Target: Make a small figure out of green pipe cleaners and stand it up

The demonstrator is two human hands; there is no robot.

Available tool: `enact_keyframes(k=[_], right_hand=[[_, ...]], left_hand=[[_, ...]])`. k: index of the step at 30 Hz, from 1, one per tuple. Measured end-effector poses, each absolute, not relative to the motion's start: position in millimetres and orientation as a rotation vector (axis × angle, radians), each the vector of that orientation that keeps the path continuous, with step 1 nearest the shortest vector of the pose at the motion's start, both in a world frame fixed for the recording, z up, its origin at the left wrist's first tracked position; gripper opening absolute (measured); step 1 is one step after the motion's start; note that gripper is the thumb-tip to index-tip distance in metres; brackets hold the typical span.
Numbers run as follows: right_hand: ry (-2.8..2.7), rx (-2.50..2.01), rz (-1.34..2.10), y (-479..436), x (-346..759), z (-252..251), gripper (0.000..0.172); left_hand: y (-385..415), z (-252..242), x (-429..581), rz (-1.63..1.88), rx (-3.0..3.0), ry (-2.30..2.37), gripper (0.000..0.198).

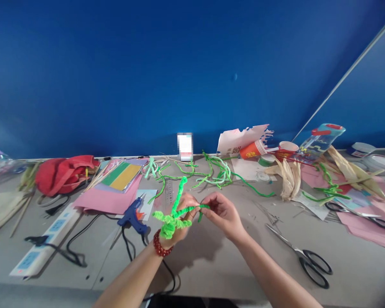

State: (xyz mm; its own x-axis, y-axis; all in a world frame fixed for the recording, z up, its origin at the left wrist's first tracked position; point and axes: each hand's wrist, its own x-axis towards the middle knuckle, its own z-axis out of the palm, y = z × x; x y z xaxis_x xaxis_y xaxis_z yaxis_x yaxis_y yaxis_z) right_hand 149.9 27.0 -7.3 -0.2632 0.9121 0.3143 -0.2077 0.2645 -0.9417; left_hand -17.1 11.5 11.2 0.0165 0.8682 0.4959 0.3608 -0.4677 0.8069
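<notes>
Above the middle of the table, both hands hold a bright green pipe cleaner figure [169, 223] with several fuzzy arms sticking out. My left hand [183, 212] is closed on one arm of it, and the figure's bunched body lies over the back of that hand and wrist. My right hand [223, 212] pinches the far end of the same stem, where a short darker green tip bends downward. The fingertips of the two hands nearly meet there. A red bead bracelet [162, 246] circles my left wrist.
Left of my hands lie a blue glue gun [133, 217], a white power strip [48, 241] and coloured sheets [111, 196]. Black-handled scissors [303, 255] rest at the right. Behind are loose green pipe cleaners [208, 173], paper cups [253, 149] and a phone-like screen [185, 146] against the blue wall.
</notes>
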Motion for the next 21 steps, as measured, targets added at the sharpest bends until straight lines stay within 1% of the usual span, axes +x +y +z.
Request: enact_keyframes(k=[2,4,6,11,13,21], right_hand=[[-1.36,-0.658,1.361,27.5,150.2,-8.5,0.017],[-1.399,-0.635,1.359,27.2,151.2,-7.8,0.019],[-1.512,-0.648,1.239,26.3,151.6,-6.2,0.022],[-1.827,-0.688,0.644,25.9,149.7,-1.1,0.03],[-1.904,-0.667,0.5,26.6,150.2,1.0,0.032],[-2.004,-0.652,0.343,28.9,156.3,4.0,0.034]], left_hand=[[10.8,9.8,-15.9,1.401,1.829,1.221,0.008],[10.2,10.1,-16.3,1.334,1.746,1.212,0.009],[10.2,11.5,-17.3,1.291,1.619,1.198,0.011],[12.8,10.9,-17.1,1.28,1.418,1.099,0.018],[14.2,7.8,-16.9,1.266,1.375,1.079,0.017],[15.3,4.6,-16.5,1.252,1.263,1.032,0.016]])
